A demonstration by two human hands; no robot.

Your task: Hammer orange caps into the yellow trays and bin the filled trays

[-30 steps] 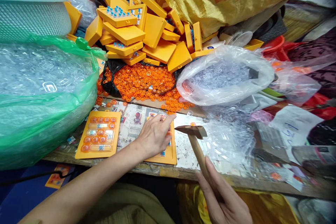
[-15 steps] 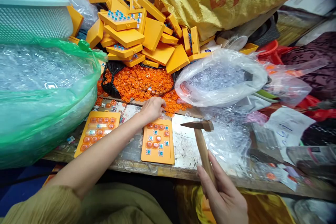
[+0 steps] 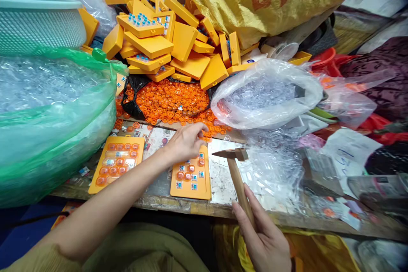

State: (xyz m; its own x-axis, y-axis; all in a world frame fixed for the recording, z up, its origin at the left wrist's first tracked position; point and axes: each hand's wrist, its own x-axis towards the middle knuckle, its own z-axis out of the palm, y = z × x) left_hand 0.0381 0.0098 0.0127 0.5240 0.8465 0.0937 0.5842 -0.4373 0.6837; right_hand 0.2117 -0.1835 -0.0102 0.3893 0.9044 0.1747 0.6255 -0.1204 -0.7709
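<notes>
My right hand [image 3: 263, 238] is closed around the wooden handle of a hammer [image 3: 237, 178]. The hammer's head points up, over the light board on the bench. My left hand [image 3: 186, 142] hovers above the far edge of a yellow panel [image 3: 190, 189], beside the loose orange rings [image 3: 178, 97]. Its fingers are curled together; what they hold, if anything, is hidden. Small blue-centred pieces sit in the panel, and some have clear orange caps [image 3: 188, 168] over them. Left of it lies a second yellow panel [image 3: 98, 182] with several orange caps and clear pieces, partly behind my forearm.
A green bag [image 3: 57, 136] of clear plastic parts stands at left, below a pale blue basket [image 3: 41, 17]. Behind the rings are piled yellow cases [image 3: 185, 40]. A white bag [image 3: 270, 114] of clear parts and a yellow sack [image 3: 229, 0] stand to the right and back.
My left hand has come back from the edge of the ring pile, over the far end of the nearer yellow panel. The hammer has shifted slightly left with my right hand.
</notes>
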